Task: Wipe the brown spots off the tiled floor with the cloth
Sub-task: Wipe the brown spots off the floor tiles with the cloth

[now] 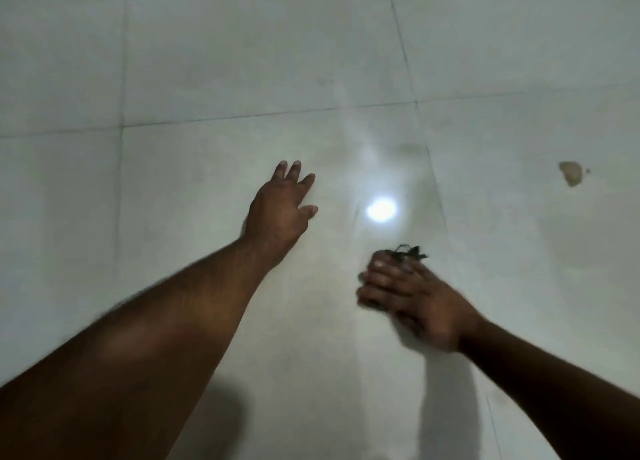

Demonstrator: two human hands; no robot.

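The tiled floor [214,78] fills the whole frame, its grout lines crossing in the upper half. The left hand [277,210] lies near the middle of the frame, fingers spread and resting flat on the floor, its arm running down to the lower left corner. The right hand [408,297] sits lower and to the right of it, well apart, its arm entering from the lower right. The cloth [408,253] is under its fingers, sticking out just above them. Between the two hands, slightly higher than the cloth, a light reflection [381,210] lies on the floor. A spot [571,172] lies at the right of the frame, well apart from both hands.
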